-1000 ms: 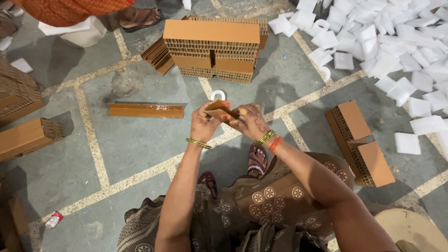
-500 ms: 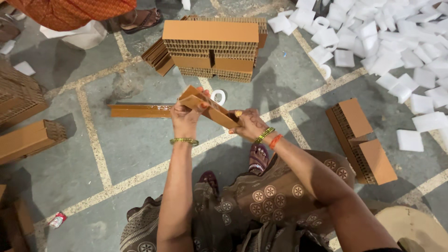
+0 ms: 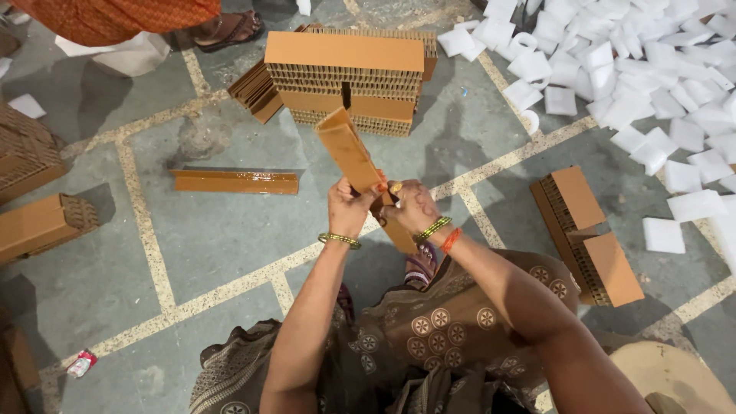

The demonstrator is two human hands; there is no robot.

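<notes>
My left hand [image 3: 349, 205] and my right hand [image 3: 410, 205] both grip a long brown cardboard strip [image 3: 346, 149] folded lengthwise into an angle. It stands tilted, its upper end pointing away from me toward a big stack of corrugated cardboard pieces [image 3: 345, 77]. The lower end passes down between my wrists. A green bangle sits on my left wrist, green and orange bangles on my right. My lap, in a brown patterned garment, fills the bottom of the view.
Another folded strip [image 3: 234, 182] lies on the grey tiled floor at left. Cardboard stacks sit at right [image 3: 586, 234] and far left [image 3: 42, 222]. White foam pieces [image 3: 652, 69] pile at top right. Another person's sandalled foot [image 3: 226, 29] is at top left.
The strip was small and bunched between my hands, then opened out leftward; now both hands hold it more upright, its top end raised toward the big stack.
</notes>
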